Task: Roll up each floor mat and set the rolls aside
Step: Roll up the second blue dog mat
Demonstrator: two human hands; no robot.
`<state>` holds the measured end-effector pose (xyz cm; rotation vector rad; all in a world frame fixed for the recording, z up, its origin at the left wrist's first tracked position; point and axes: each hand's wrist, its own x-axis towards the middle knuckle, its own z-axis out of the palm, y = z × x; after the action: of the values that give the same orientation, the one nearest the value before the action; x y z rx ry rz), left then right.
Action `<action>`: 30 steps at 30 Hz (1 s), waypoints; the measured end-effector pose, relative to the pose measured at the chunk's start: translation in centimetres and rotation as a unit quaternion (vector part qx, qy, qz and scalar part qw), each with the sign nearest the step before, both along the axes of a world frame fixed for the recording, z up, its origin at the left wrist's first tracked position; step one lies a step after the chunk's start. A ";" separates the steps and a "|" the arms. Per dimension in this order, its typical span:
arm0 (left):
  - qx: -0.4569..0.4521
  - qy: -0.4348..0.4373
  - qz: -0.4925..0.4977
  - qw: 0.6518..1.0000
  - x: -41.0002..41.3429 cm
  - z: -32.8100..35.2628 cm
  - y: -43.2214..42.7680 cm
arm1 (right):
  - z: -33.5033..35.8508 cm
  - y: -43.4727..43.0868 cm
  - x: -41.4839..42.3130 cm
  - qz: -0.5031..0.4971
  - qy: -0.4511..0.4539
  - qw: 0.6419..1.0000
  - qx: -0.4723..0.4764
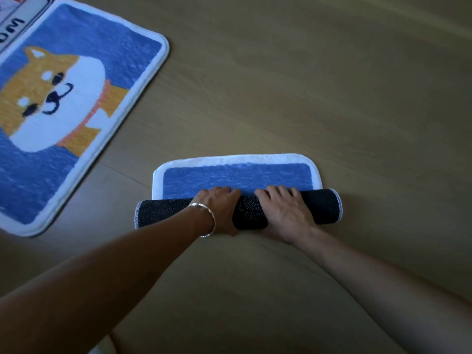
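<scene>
The left hand [219,208] and the right hand [286,210] sit side by side at the middle of the nearest mat [324,205]. Both grip its dark roll, fingers curled over the top. A blue strip of it lies flat beyond the fingers. Three mats show: this one, a dog mat [63,98] spread out to the left, and the corner of a lettered mat [15,19] beyond that. All lie on a wooden floor [306,85].

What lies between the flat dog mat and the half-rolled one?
Only bare tan wooden floor separates the blue dog-picture mat from the half-rolled blue mat, per the head view.
</scene>
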<state>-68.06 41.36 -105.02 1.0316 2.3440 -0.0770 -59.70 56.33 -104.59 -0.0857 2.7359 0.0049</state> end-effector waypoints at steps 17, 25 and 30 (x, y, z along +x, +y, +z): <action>-0.033 -0.051 -0.008 0.998 -0.3 0.2 0.6 | 0.1 -0.1 1.3 -0.001 -0.010 1.000 0.011; 0.016 0.064 -0.030 0.997 0.9 0.1 -0.2 | 1.9 1.4 -3.9 -0.031 -0.197 0.976 -0.084; -0.008 -0.051 -0.006 0.999 0.0 0.3 0.1 | 1.2 1.8 -3.5 -0.027 -0.210 0.970 -0.123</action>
<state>-68.02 41.46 -104.72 1.0188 2.2429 -0.0464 -63.16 58.11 -103.35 -0.0716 2.3006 -0.3297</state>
